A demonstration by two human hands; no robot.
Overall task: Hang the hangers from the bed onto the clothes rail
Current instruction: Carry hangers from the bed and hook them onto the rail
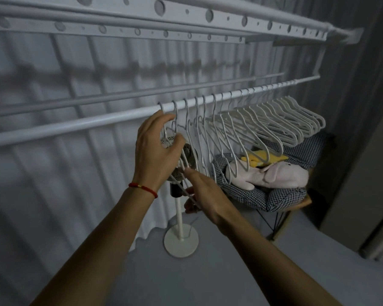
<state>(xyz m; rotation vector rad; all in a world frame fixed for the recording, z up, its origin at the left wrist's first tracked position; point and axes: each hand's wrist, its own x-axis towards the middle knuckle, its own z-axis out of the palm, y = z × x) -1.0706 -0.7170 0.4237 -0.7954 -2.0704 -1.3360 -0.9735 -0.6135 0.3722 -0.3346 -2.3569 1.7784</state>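
Observation:
A white clothes rail runs from lower left to upper right. Several white hangers hang on its right half in a close row. The leftmost hanger has its hook over the rail. My left hand, with a red string at the wrist, grips that hanger's neck just under the rail. My right hand is lower and holds the hanger's bottom bar between thumb and fingers. The bed is out of view.
A white standing fan with a round base stands right behind my hands. To the right, a chair with a checked cushion carries pink and yellow soft toys. Pale curtains hang behind the rack, and upper rack bars cross overhead.

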